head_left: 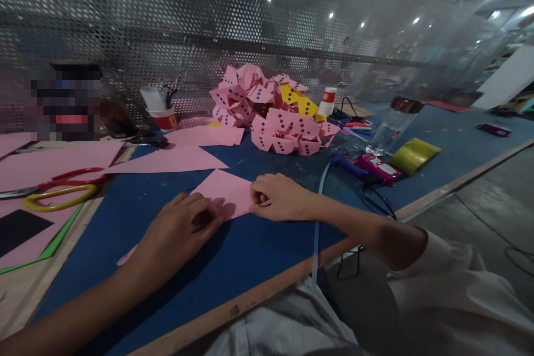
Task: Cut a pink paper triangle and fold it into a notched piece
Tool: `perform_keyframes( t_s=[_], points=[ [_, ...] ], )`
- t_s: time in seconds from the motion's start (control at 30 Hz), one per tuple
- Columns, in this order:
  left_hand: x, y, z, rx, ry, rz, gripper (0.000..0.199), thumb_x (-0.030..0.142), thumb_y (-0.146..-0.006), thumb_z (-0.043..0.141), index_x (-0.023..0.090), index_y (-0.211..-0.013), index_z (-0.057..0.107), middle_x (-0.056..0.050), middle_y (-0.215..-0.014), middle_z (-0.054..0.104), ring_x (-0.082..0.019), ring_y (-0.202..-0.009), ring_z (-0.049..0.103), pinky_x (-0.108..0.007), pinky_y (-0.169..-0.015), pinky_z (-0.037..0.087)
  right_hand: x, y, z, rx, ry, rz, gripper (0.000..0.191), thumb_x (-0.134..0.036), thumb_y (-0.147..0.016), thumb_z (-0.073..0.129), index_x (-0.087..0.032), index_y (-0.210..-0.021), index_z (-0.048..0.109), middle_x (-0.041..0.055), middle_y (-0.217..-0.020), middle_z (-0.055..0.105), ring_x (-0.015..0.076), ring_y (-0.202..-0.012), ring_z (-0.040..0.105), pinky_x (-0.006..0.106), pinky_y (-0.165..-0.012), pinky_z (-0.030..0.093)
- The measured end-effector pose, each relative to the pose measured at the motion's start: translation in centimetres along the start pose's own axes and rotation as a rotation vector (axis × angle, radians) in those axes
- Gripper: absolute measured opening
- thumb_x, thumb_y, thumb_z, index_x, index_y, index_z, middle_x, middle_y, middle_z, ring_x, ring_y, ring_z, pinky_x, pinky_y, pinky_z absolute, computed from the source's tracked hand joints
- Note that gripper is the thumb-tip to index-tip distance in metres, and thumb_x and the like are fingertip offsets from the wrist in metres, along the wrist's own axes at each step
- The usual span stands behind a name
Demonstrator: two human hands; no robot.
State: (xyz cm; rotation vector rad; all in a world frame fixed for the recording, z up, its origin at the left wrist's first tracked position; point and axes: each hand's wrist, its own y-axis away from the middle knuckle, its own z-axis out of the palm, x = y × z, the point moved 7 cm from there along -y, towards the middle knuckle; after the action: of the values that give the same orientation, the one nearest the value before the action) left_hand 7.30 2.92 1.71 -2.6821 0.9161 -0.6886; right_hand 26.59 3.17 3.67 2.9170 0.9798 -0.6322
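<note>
A sheet of pink paper [223,192] lies on the blue table surface between my hands, one corner pointing away from me. My left hand [183,225] is closed at its left side, fingers bent and thumb pressed to the edge. At the right side, my right hand [277,197] pinches the paper, and a bit of pink shows between its fingers. Another scrap of pink paper [126,256] sticks out beside my left wrist. Just beyond the sheet lies a larger pink piece [175,160].
Red-and-yellow-handled scissors [62,189] lie on pink sheets at left. Behind stands a pile of folded pink paper shapes [287,130] with printed marks. A blue glue gun [348,164], a magenta device [379,169], a glass bottle [392,125] and a yellow roll [415,156] are at right.
</note>
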Motion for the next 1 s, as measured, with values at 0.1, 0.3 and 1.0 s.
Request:
perform_keyframes(
  t_s=[0.1, 0.3, 1.0],
  points=[
    [-0.1, 0.1, 0.1, -0.009, -0.002, 0.009, 0.032, 0.049, -0.099, 0.057, 0.024, -0.081, 0.067, -0.004, -0.082, 0.068, -0.025, -0.08, 0.055, -0.038, -0.075, 0.038, -0.6, -0.4, 0.4, 0.007, 0.011, -0.006, 0.019, -0.038, -0.092, 0.068, -0.02, -0.089, 0.063, 0.003, -0.095, 0.068, 0.0185, -0.088, 0.058, 0.032, -0.082, 0.034],
    [0.0, 0.1, 0.0, -0.001, -0.009, 0.003, 0.031, 0.048, -0.099, 0.056, 0.024, -0.083, 0.068, -0.005, -0.082, 0.068, -0.025, -0.08, 0.055, -0.038, -0.074, 0.038, -1.5, -0.7, 0.7, 0.022, 0.041, -0.02, 0.014, -0.033, -0.09, 0.066, -0.02, -0.087, 0.063, 0.0028, -0.094, 0.07, 0.0187, -0.088, 0.058, 0.032, -0.081, 0.034],
    [-0.2, 0.2, 0.1, -0.015, -0.006, -0.005, 0.027, 0.045, -0.098, 0.057, 0.025, -0.083, 0.069, -0.005, -0.085, 0.07, -0.026, -0.083, 0.058, -0.039, -0.076, 0.04, -0.1, 0.0, 0.1, 0.0, -0.099, 0.035, 0.006, -0.022, -0.081, 0.067, -0.02, -0.086, 0.067, 0.0005, -0.092, 0.07, 0.0168, -0.087, 0.059, 0.031, -0.081, 0.035]
  ],
)
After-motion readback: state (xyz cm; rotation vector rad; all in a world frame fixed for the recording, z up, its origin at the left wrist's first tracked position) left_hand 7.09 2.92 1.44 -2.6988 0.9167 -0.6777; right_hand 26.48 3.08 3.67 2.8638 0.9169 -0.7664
